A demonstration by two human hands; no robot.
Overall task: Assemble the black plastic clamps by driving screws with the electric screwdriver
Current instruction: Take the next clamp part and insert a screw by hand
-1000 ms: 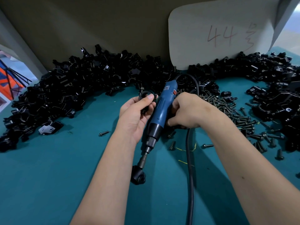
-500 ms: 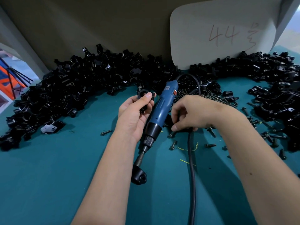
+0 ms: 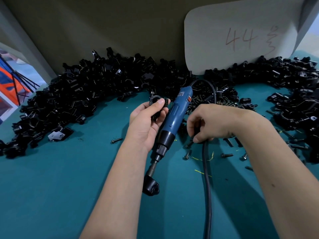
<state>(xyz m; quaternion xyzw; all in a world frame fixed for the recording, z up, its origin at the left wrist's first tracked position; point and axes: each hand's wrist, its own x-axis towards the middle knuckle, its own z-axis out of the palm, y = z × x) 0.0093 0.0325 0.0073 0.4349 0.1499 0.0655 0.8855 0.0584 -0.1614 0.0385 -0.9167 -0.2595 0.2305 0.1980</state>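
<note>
My left hand (image 3: 146, 121) pinches a black plastic clamp (image 3: 156, 100) between thumb and fingers, raised above the table. The blue electric screwdriver (image 3: 177, 114) lies slanted between my hands, free of my right hand. Its bit sits in another black clamp (image 3: 151, 187) on the teal mat (image 3: 51, 187). My right hand (image 3: 214, 123) is curled down beside the screwdriver, with its fingertips closed on a dark screw (image 3: 196, 133) among the loose screws. Most of that screw is hidden by the fingers.
A big pile of black clamps (image 3: 86, 100) curves along the back wall and down the right side (image 3: 293, 104). Loose screws (image 3: 226, 154) lie right of the screwdriver and one screw (image 3: 116, 140) to its left. The black cable (image 3: 207, 187) runs toward me. A white board (image 3: 241, 37) leans at the back.
My right hand has let go of the screwdriver and dropped to the loose screws beside it. My left hand keeps hold of its clamp and has lifted slightly.
</note>
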